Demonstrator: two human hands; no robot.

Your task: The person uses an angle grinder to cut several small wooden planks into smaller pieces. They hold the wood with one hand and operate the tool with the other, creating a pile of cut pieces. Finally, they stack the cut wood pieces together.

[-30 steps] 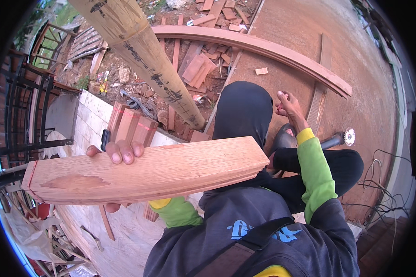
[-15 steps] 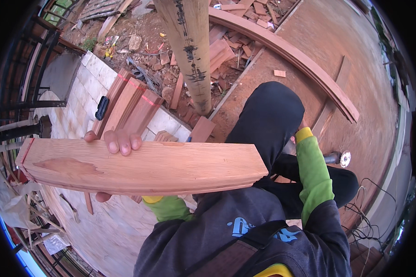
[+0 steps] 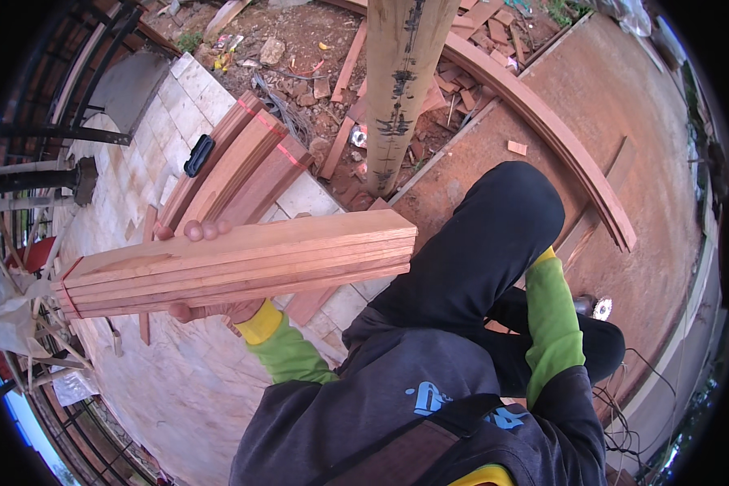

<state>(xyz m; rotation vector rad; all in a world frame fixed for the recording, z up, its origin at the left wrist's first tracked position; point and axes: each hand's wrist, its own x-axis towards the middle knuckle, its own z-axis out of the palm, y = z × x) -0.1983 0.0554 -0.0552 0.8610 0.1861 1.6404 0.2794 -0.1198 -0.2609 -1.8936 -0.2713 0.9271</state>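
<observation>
My left hand point(image 3: 201, 231) grips a bundle of reddish wooden boards point(image 3: 243, 263), fingers over the top edge and thumb beneath. Several boards lie flat against one another, with a red tie point(image 3: 71, 287) round the left end. The bundle is held in front of my body, its layered edges turned towards me. My right arm, in a green sleeve point(image 3: 553, 324) with a yellow cuff, reaches down beside my raised knee point(image 3: 510, 202). The right hand itself is hidden behind the leg.
Red-tied board bundles point(image 3: 255, 170) lie on pale tiles, a dark case point(image 3: 198, 155) on them. A wooden post point(image 3: 401, 89) stands ahead. Long curved planks point(image 3: 559, 146) stretch to the right. A power tool with a round toothed blade point(image 3: 602, 309) lies near cables point(image 3: 624, 421).
The bundle has tipped, so its layered edge now shows more than its broad face. Its right end has shifted left and up. The view has turned slightly left; my right hand has dropped from sight.
</observation>
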